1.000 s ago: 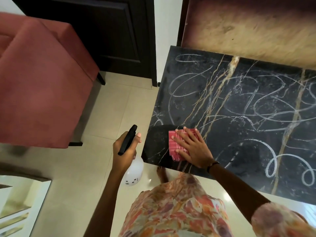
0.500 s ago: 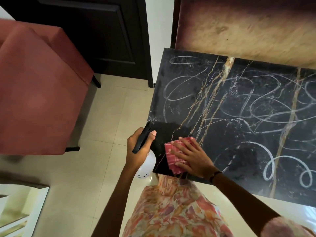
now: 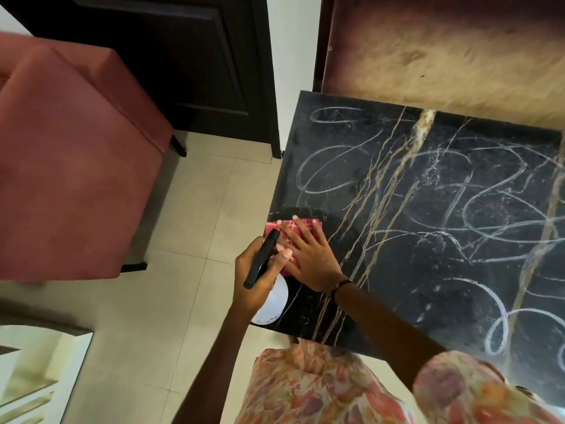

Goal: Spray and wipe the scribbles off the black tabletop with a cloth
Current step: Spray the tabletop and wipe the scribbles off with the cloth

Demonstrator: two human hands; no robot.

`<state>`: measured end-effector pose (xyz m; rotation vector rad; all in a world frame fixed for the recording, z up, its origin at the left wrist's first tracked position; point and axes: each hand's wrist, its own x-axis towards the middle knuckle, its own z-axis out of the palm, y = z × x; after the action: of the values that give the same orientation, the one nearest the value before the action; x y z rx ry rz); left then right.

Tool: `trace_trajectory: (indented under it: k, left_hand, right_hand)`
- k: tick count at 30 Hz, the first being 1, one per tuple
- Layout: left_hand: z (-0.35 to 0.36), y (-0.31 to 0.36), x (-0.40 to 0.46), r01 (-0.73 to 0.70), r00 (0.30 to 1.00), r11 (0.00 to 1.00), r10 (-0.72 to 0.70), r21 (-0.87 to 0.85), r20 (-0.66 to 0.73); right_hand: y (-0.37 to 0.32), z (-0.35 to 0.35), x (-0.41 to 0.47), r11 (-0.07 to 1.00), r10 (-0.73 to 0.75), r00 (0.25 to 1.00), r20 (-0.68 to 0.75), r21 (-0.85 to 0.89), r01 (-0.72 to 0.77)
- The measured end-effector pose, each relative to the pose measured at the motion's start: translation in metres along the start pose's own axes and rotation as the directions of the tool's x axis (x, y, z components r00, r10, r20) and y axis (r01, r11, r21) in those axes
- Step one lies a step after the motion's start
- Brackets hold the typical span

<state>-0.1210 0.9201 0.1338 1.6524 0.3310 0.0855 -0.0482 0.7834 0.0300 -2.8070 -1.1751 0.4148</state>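
Observation:
The black marble tabletop [image 3: 428,270] fills the right half of the view, covered in looping white scribbles [image 3: 330,172]. Near its left edge lies a folded red cloth [image 3: 298,226]. My right hand [image 3: 308,255] presses flat on the cloth with fingers spread. My left hand [image 3: 256,270] grips a white spray bottle [image 3: 273,304] with a black trigger head [image 3: 261,258], held just over the table's left edge, beside the right hand. The patch around the cloth looks dark and free of marks.
A red upholstered chair [image 3: 70,166] stands to the left on the beige tiled floor [image 3: 189,240]. A dark door [image 3: 171,56] is behind it. A tan wall panel [image 3: 443,56] backs the table. A mirror edge [image 3: 33,374] shows at bottom left.
My right hand has slid the cloth left and away from me along the table's left edge. My left hand has brought the spray bottle rightward, up against the table edge.

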Motion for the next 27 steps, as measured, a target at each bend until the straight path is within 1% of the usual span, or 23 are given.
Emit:
trace_trajectory:
  k: [2,4,7,9,12,14,16,19,21,22,24,25,27]
  left_hand:
    - [0.0,-0.005,-0.003,-0.005,1.0,1.0,0.004,-0.008,-0.018]
    - [0.001,-0.011,-0.008,-0.028,1.0,0.999,0.028,0.019,-0.01]
    - [0.001,-0.023,-0.016,-0.035,0.999,0.995,0.034,0.091,0.012]
    - [0.001,-0.025,-0.018,-0.004,1.0,0.992,0.003,0.126,0.012]
    - [0.003,-0.02,-0.013,0.02,1.0,0.981,-0.023,0.194,0.015]
    - [0.003,-0.017,-0.007,0.024,0.998,0.974,-0.037,0.223,0.051]
    - [0.004,-0.017,-0.002,0.067,0.996,0.97,-0.079,0.234,0.044]
    - [0.006,-0.019,0.004,0.188,0.982,0.959,-0.175,0.212,-0.077]
    - [0.007,-0.019,0.006,0.199,0.976,0.958,-0.175,0.207,-0.128]
    - [0.008,-0.019,0.007,0.205,0.973,0.958,-0.178,0.201,-0.147]
    - [0.01,-0.016,0.011,0.22,0.969,0.959,-0.194,0.181,-0.152]
    - [0.012,-0.014,0.014,0.216,0.971,0.96,-0.192,0.178,-0.142]
    - [0.017,-0.008,0.021,0.21,0.975,0.961,-0.191,0.181,-0.115]
  right_hand:
    - [0.019,0.006,-0.026,0.997,-0.071,0.997,-0.005,-0.028,0.071]
    - [0.046,0.006,-0.051,0.996,-0.065,0.998,-0.017,-0.058,0.063]
    - [0.082,-0.007,-0.057,0.997,0.037,0.999,-0.002,-0.066,-0.037]
    - [0.092,-0.017,-0.041,0.993,0.098,0.995,0.024,-0.064,-0.096]
    - [0.081,-0.025,0.001,0.973,0.229,0.973,0.012,-0.013,-0.229]
    - [0.064,-0.028,0.029,0.962,0.274,0.962,0.002,0.017,-0.274]
    - [0.044,-0.03,0.049,0.975,0.224,0.975,0.015,-0.002,-0.224]
    - [0.019,-0.022,0.049,0.999,-0.003,1.0,0.007,-0.032,0.004]
    - [0.018,-0.012,0.027,0.988,-0.15,0.989,-0.002,-0.023,0.15]
    - [0.023,-0.007,0.012,0.98,-0.197,0.98,0.001,-0.038,0.197]
    - [0.047,0.0,-0.019,0.969,-0.236,0.972,-0.004,-0.07,0.235]
    - [0.063,0.0,-0.031,0.97,-0.229,0.973,-0.01,-0.081,0.228]
    - [0.099,-0.004,-0.043,0.98,-0.17,0.985,-0.02,-0.104,0.167]
